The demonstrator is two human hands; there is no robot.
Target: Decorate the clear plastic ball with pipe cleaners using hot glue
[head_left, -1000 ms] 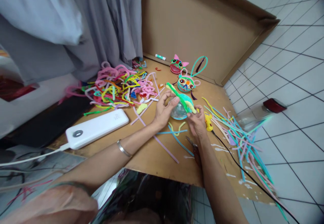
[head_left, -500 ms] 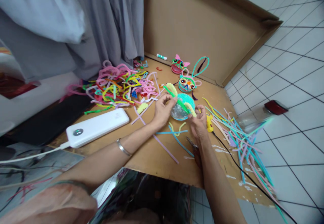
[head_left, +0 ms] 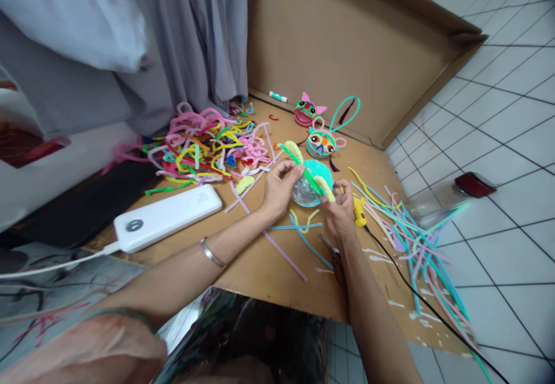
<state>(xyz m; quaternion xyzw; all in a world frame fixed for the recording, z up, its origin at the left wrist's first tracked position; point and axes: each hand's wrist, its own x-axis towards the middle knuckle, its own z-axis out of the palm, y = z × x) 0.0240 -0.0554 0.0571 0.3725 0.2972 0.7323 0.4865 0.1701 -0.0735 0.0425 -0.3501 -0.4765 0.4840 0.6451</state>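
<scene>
My left hand point(head_left: 280, 187) pinches a bright green pipe cleaner point(head_left: 309, 177) near its upper part. At its lower end, my right hand point(head_left: 340, 207) has thumb and fingers closed on the same strip. A pale yellow fuzzy piece point(head_left: 295, 151) lies along the strip's upper end, and another yellow piece point(head_left: 325, 188) is by my right fingers. Just behind the strip sits a round ball point(head_left: 319, 171), turquoise on top and clear or shiny below. Whether the strip touches the ball I cannot tell. Scissors point(head_left: 329, 245) lie beside my right wrist, partly hidden by the forearm.
Left stands a heap of coloured pipe cleaners point(head_left: 208, 147) behind a white power bank point(head_left: 168, 218). A yellow glue gun point(head_left: 359, 210) with a black cord and loose pipe cleaners point(head_left: 425, 251) are at right. Two animal-face ornaments point(head_left: 307, 110) stand near the cardboard wall point(head_left: 347, 43).
Almost nothing differs. The whole view has shifted very slightly, and both hands keep their hold on the green pipe cleaner in front of the ball.
</scene>
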